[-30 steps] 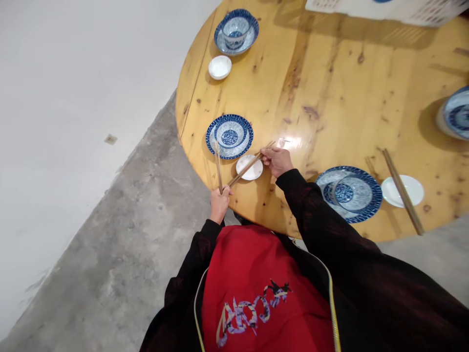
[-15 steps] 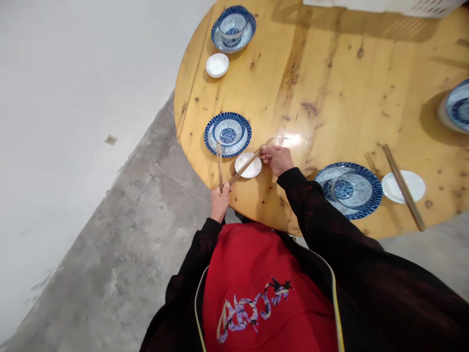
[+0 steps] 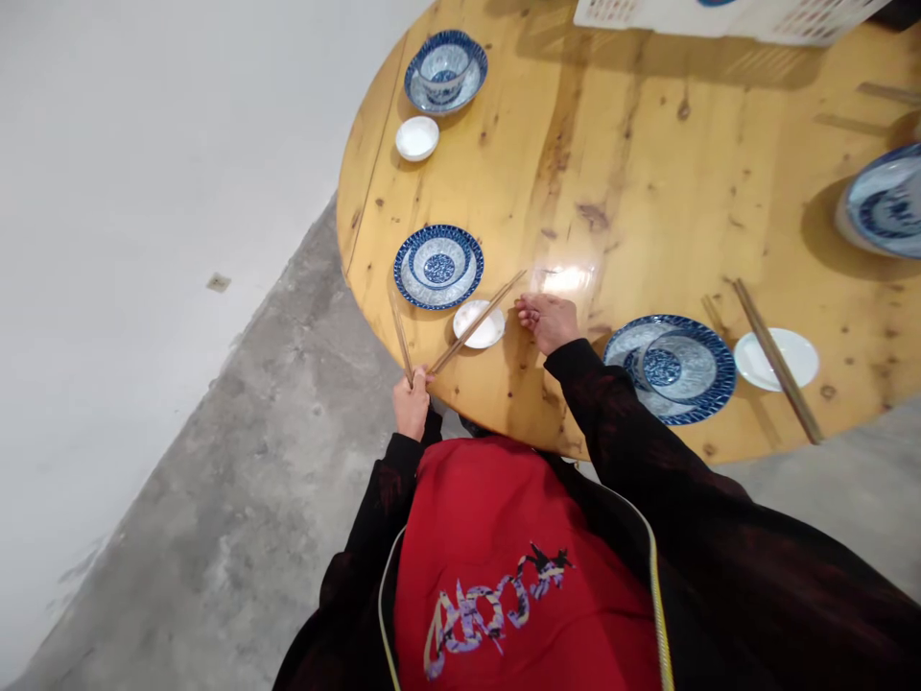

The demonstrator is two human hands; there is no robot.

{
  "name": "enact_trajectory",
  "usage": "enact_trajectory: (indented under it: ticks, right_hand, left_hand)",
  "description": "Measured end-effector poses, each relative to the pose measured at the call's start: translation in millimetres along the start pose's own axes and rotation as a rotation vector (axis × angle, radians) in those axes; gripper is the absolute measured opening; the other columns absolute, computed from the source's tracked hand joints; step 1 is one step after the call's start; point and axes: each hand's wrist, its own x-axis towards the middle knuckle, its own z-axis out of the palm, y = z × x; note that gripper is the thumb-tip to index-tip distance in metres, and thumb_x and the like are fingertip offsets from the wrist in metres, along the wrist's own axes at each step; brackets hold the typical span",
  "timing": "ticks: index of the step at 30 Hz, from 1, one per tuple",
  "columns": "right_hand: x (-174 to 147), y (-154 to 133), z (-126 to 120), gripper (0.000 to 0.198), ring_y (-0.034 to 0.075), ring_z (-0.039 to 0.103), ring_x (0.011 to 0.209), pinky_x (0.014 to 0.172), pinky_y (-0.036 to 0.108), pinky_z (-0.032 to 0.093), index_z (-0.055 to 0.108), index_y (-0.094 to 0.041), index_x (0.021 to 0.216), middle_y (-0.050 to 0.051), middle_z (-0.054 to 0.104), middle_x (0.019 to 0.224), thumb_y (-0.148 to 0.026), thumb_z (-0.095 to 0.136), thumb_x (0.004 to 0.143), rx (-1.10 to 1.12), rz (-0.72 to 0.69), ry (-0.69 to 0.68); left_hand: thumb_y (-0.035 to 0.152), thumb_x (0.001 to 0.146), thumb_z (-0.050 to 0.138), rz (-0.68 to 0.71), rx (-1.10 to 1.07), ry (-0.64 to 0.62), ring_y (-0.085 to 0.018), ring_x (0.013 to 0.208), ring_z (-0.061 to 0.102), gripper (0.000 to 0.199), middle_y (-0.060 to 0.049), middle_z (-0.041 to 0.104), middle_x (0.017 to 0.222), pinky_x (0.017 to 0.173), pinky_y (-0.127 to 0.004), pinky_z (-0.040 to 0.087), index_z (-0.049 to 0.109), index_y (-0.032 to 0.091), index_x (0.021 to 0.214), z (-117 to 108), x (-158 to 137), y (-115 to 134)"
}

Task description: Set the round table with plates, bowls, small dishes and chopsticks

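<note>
My left hand [image 3: 412,405] is closed around wooden chopsticks [image 3: 401,338] at the table's near left edge, their free ends pointing away from me. A second pair of chopsticks [image 3: 496,305] lies slanted over a small white dish [image 3: 469,331]; its near end reaches my left thumb, and I cannot tell whether they touch. Just right of its far end is my right hand [image 3: 550,322], fingers curled together with nothing visible in them. Beyond the dish sits a blue-patterned plate [image 3: 471,288] with a matching bowl [image 3: 438,261] on it.
To the right, another patterned plate [image 3: 723,389] carries a bowl, beside a white dish [image 3: 806,357] with chopsticks [image 3: 777,360] across it. Farther back are a bowl on a plate [image 3: 444,77], a white dish [image 3: 417,139] and a white basket [image 3: 720,21]. More bowls [image 3: 888,202] stand far right.
My right hand has let go of the chopsticks over the dish and drawn slightly away to the right. The chopsticks in my left hand now lean more to the left.
</note>
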Motion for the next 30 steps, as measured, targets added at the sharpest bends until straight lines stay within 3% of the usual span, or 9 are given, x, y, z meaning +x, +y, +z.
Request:
enact_trajectory:
  ticks: [2,7,17,30]
  right_hand:
    - [4,-1,0,0.012,0.009,0.057,0.052,0.046,0.016,0.045,0.065,-0.018,0.087,0.0,0.066,0.069,-0.014,0.074,0.08,-0.012,-0.026,0.027]
    - [17,-6,5,0.035,0.011,0.061,0.054,0.047,0.018,0.047,0.067,-0.018,0.107,-0.003,0.065,0.072,-0.009,0.069,0.073,-0.091,-0.119,0.034]
    - [22,-5,1,0.051,0.012,0.062,0.056,0.046,0.02,0.047,0.067,-0.016,0.12,-0.002,0.068,0.079,-0.012,0.062,0.069,-0.182,-0.181,-0.032]
    - [24,-1,-7,0.058,0.017,0.065,0.063,0.054,0.027,0.054,0.067,-0.016,0.127,0.004,0.069,0.09,-0.018,0.063,0.07,-0.291,-0.23,-0.072]
  left_hand:
    - [0.047,0.092,0.061,0.002,-0.021,0.016,-0.005,0.045,0.033,0.042,-0.003,0.07,0.082,0.045,-0.023,0.025,0.074,0.01,0.106,-3,-6,0]
    - [0.048,0.091,0.063,-0.024,-0.048,0.025,-0.005,0.043,0.033,0.039,-0.001,0.067,0.074,0.044,-0.024,0.022,0.073,0.011,0.098,-2,-14,-1]
    - [0.052,0.09,0.065,0.014,0.014,-0.007,-0.006,0.045,0.033,0.043,0.001,0.063,0.069,0.045,-0.024,0.022,0.075,0.011,0.097,0,-14,-14]
    - [0.044,0.094,0.062,-0.003,-0.012,-0.004,-0.005,0.042,0.033,0.037,-0.001,0.065,0.069,0.043,-0.023,0.022,0.073,0.009,0.091,0,-15,-11]
